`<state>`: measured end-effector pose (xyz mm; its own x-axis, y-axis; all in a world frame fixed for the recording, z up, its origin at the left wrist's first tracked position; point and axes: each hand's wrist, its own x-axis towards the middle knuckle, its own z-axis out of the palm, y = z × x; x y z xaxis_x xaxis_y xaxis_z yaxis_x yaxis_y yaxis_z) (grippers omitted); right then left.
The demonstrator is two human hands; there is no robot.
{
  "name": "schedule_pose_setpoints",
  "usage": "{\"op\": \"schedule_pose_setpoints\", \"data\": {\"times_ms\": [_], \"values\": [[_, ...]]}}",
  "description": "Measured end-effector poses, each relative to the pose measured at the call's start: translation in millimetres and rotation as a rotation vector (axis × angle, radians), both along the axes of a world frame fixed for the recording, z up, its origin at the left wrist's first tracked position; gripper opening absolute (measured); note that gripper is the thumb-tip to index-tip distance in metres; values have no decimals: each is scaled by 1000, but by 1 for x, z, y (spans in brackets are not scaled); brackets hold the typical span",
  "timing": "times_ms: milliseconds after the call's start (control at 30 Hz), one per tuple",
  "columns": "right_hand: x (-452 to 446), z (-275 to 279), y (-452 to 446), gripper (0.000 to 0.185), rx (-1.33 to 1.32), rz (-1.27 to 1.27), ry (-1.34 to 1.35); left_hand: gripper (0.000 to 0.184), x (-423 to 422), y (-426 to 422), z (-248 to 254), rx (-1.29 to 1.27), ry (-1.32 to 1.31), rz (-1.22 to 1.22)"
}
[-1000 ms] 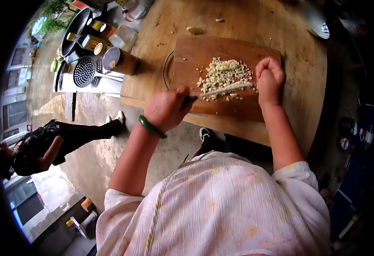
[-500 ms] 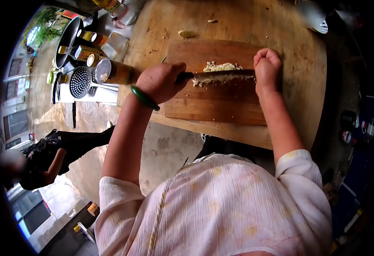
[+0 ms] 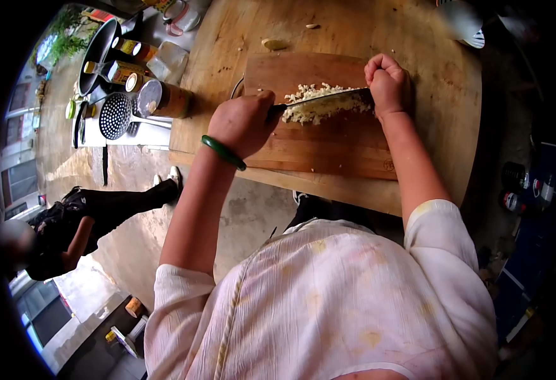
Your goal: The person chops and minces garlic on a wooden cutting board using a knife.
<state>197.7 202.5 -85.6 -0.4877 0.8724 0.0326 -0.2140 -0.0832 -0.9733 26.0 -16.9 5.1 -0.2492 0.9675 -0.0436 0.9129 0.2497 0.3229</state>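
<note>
My left hand (image 3: pixel 243 125), with a green bangle (image 3: pixel 223 152) at its wrist, is closed round the dark handle of a kitchen knife (image 3: pixel 332 96). My right hand (image 3: pixel 389 87) is closed at the far end of the blade, the fingers gripping the tip. Finely chopped pale bits, like minced garlic (image 3: pixel 313 114), lie on both sides of the blade. Beneath them is a wooden cutting board (image 3: pixel 328 149). The blade slants slightly, its tip end farther from my body than the handle.
The board rests on a wooden table (image 3: pixel 442 126), with a pale slice (image 3: pixel 274 44) beyond it. At left stand bottles (image 3: pixel 124 71), a jar (image 3: pixel 164 99), a skimmer (image 3: pixel 115 116) and a pan (image 3: pixel 97 57). Another person (image 3: pixel 69 231) is at far left.
The knife has turned, its tip end now farther from me than the handle. The chopped bits are spread differently around the blade. The whole view has shifted slightly.
</note>
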Motion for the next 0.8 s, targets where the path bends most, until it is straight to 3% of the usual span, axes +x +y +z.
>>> {"op": "schedule_pose_setpoints", "data": {"times_ms": [67,133,167,200,267,333,433,467,533,633,667,767,800], "values": [[5,7,3,22,-19,-29,-66,23,24,5,24,-27,121,33],[10,4,8,23,7,17,-99,21,34,-4,8,8,131,27],[7,2,5,24,156,-42,-232,21,34,-11,-13,14,92,99],[7,19,-3,24,298,6,-171,22,33,-17,-33,19,51,169],[1,28,-12,22,442,-126,-212,23,24,-20,-47,76,-10,150],[7,4,-2,23,153,9,6,23,24,-9,-20,-7,-20,44],[20,3,14,25,-29,14,-66,23,50,3,25,-37,71,38],[23,0,15,25,-34,14,-51,23,59,0,28,-32,74,51],[21,7,12,23,-20,21,-68,24,61,-13,-13,-42,62,116],[15,20,-2,23,451,-118,-183,25,43,-13,-35,6,3,122],[25,10,-6,23,437,-108,-199,25,44,-19,-39,37,-64,77],[42,-4,14,24,-27,19,-51,24,64,0,15,-2,36,28],[40,-2,15,24,-33,24,-52,24,73,-2,21,-35,68,30]]}}
